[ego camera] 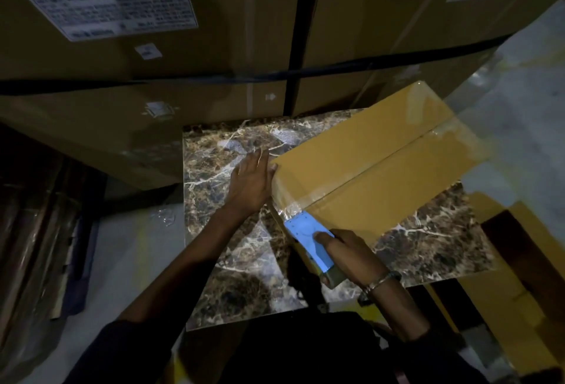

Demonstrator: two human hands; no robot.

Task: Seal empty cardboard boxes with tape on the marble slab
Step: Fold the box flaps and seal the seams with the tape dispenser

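— Where is the box?

— The cardboard box (376, 169) lies flat on the marble slab (232, 249), running from the middle of the slab out toward two o'clock, its far end past the slab's edge. Its top flaps are closed, and clear tape (360, 174) runs along the seam between them.

— And your hands?

— My left hand (249, 183) is at nine o'clock from the box, fingers straight and spread, pressed flat against its near-left end; it grips nothing. My right hand (348, 256) sits at six o'clock from the box, fingers curled round a blue tape dispenser (310, 241), with the forefinger laid along its top. The dispenser's front touches the box's near corner, where the tape folds down over the edge.

— What else is around?

— Big cardboard cartons (146, 47) with white labels (110, 4) and dark straps stand at twelve o'clock, right behind the slab. There is a metal bangle (377, 284) on my right wrist.
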